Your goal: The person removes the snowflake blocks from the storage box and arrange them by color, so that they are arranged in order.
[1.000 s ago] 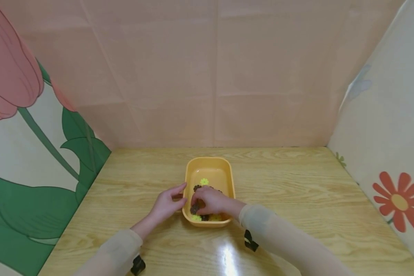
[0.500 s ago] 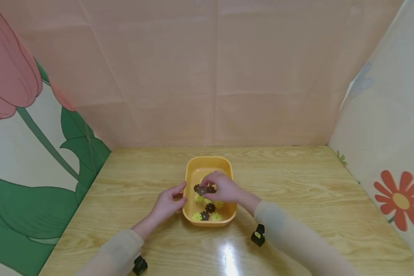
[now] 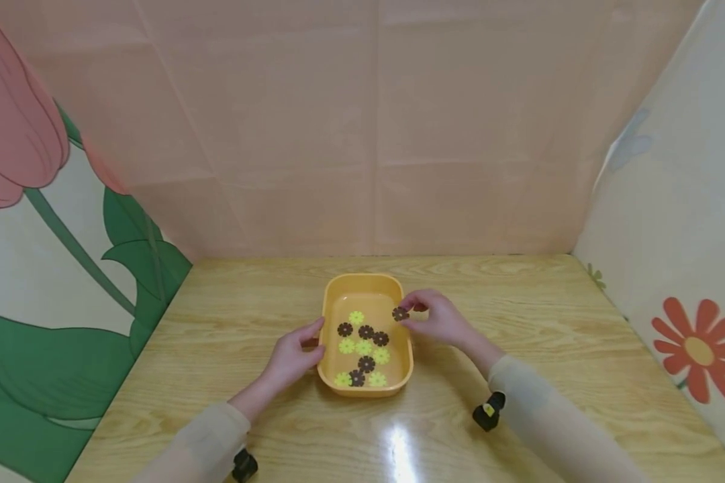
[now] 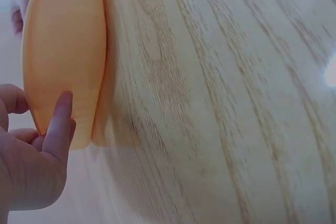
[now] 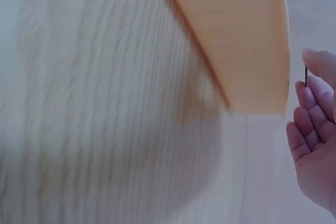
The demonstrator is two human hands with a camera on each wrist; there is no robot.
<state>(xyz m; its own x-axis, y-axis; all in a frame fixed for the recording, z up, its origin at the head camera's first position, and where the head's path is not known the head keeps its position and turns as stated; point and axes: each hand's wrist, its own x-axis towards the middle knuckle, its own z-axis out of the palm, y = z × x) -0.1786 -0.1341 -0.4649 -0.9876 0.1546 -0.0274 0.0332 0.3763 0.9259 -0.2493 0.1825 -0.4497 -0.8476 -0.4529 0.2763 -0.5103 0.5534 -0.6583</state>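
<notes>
An orange rectangular tray (image 3: 365, 391) stands on the table, with yellow flower-shaped pieces (image 3: 364, 347) and dark brown flower-shaped pieces (image 3: 366, 364) scattered flat inside. My right hand (image 3: 440, 320) pinches one brown flower-shaped piece (image 3: 401, 314) between thumb and fingertip at the tray's right rim. In the right wrist view that piece appears edge-on as a thin dark line (image 5: 306, 76). On the opposite side, my left hand (image 3: 291, 354) touches the tray's outer left wall with its thumb and fingers spread. The left wrist view shows a digit lying straight along that wall (image 4: 65, 35).
The wood-grain table (image 3: 489, 295) extends around the tray on all sides. A pink backdrop (image 3: 374, 134) rises behind it. Printed floral panels flank both sides, with a tulip (image 3: 18, 107) left and a red flower (image 3: 699, 352) right.
My right hand has picked up a brown flower-shaped piece from inside the tray and moved right, up to the right rim. My left hand stays on the left wall.
</notes>
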